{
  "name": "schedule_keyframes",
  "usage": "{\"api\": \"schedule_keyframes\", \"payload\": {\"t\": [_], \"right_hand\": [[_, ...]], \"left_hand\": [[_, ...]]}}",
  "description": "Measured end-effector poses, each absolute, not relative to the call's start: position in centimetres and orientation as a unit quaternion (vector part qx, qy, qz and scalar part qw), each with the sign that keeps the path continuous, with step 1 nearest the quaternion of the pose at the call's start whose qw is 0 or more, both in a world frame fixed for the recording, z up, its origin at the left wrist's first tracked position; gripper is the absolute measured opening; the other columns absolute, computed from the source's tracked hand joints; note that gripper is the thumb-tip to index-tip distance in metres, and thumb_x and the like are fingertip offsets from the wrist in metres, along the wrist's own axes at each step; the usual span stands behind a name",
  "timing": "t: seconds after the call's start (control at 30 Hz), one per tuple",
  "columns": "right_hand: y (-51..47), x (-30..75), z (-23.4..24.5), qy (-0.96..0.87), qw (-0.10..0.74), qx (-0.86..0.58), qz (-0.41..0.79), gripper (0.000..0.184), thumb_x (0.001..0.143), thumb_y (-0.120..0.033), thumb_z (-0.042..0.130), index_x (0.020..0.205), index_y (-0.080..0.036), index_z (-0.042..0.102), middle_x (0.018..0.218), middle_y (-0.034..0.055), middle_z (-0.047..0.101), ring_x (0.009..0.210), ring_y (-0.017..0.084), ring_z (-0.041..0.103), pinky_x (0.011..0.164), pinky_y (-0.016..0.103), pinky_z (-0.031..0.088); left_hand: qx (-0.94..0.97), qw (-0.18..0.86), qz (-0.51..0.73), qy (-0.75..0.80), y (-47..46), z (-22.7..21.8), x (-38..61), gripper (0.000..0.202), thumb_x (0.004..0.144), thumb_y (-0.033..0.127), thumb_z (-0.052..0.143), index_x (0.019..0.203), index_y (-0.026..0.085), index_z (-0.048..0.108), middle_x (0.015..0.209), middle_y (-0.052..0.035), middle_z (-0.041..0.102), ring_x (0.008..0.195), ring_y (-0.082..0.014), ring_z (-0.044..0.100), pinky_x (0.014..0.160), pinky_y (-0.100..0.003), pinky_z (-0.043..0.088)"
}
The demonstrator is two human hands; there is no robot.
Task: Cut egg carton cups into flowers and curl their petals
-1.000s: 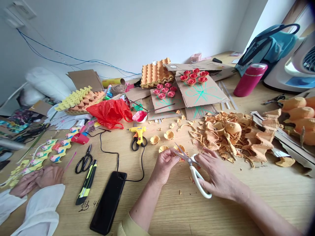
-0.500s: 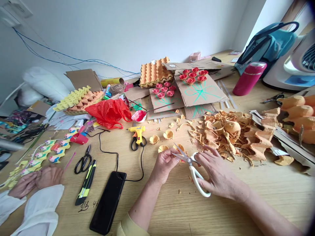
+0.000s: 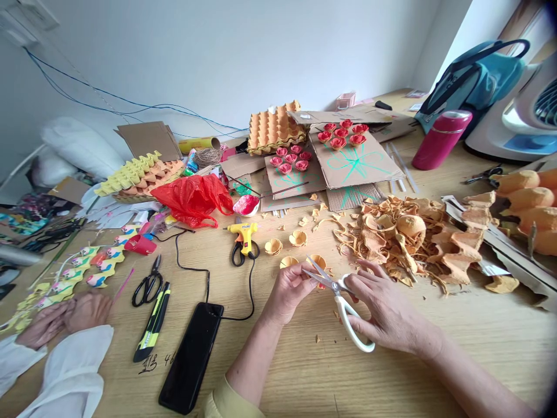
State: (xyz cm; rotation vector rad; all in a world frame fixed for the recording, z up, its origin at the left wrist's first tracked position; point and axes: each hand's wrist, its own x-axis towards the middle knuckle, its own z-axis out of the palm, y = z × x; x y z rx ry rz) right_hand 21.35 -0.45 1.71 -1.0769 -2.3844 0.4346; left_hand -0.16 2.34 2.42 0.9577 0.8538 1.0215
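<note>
White-handled scissors (image 3: 353,325) are in my right hand (image 3: 383,307), fingers through the loops, blades part-way open and pointing left. My left hand (image 3: 289,293) is closed in a pinch right at the blade tips; whatever it pinches is too small and covered to make out. Just beyond the blades sit cut orange pulp cups, one cup (image 3: 317,262) partly behind the scissors and another cup (image 3: 288,262) beside my left fingers. Farther back stand two petal-shaped cups, a left one (image 3: 274,247) and a right one (image 3: 298,238).
A yellow glue gun (image 3: 243,235) with its cord lies left of the cups. A phone (image 3: 191,360), a cutter knife (image 3: 152,322) and black scissors (image 3: 148,284) lie near a co-worker's hands (image 3: 87,310). Orange scraps (image 3: 391,232) heap up at right; red flowers (image 3: 338,143) rest on cardboard behind.
Almost nothing differs. The scissors' handles have shifted very slightly right and down, with my right hand still on them; my left hand stays at the blade tips.
</note>
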Motion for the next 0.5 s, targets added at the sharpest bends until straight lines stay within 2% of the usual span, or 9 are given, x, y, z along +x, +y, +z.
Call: {"api": "schedule_keyframes", "payload": {"t": [0.5], "right_hand": [[-0.6, 21.6, 1.8, -0.877, 0.215, -0.385, 0.193, 0.024, 0.097, -0.042, 0.053, 0.087, -0.023, 0.045, 0.080, 0.0004, 0.061, 0.075, 0.020, 0.060, 0.104, 0.050, 0.031]], "left_hand": [[0.520, 0.626, 0.428, 0.393, 2.6, 3.4, -1.4, 0.018, 0.075, 0.033, 0.080, 0.076, 0.016, 0.074, 0.080, -0.0043, 0.066, 0.082, -0.0192, 0.064, 0.083, -0.033, 0.052]]}}
